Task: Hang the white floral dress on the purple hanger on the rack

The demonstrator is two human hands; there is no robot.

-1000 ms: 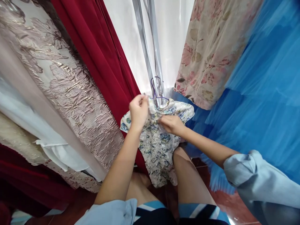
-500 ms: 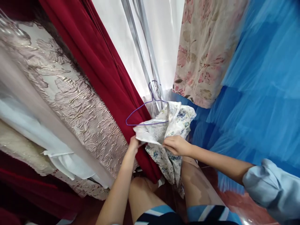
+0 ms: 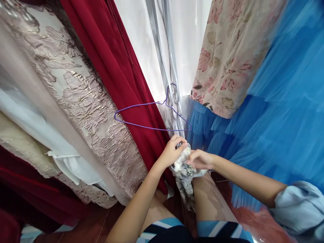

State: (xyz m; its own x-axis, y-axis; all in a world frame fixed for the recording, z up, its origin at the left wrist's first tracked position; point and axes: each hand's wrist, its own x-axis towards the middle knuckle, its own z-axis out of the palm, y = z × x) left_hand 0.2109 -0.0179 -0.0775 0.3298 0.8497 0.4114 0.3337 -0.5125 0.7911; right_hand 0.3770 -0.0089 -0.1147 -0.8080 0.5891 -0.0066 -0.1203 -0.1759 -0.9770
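A white garment with a blue-green floral print (image 3: 186, 179) hangs bunched between my two hands, its lower end trailing down between my knees. My left hand (image 3: 174, 148) has its fingers closed over the top of the cloth from the left. On the right side, my right hand (image 3: 201, 159) pinches the same garment. Just above them a purple wire hanger (image 3: 152, 128) hangs bare by its hook from the grey metal rack's lower end, tilted a little. Part of the garment is hidden behind my fingers.
A dark red drape (image 3: 121, 74) and an embossed pinkish fabric (image 3: 86, 94) hang at left. On the right are a floral dress (image 3: 225, 67) and a blue tulle skirt (image 3: 278, 111). Grey metal poles (image 3: 162, 44) stand in the middle before white cloth (image 3: 192, 40).
The floral garment has come off the purple hanger and is gathered lower in both hands. My left hand has moved right, close to my right hand. The hanger has swung.
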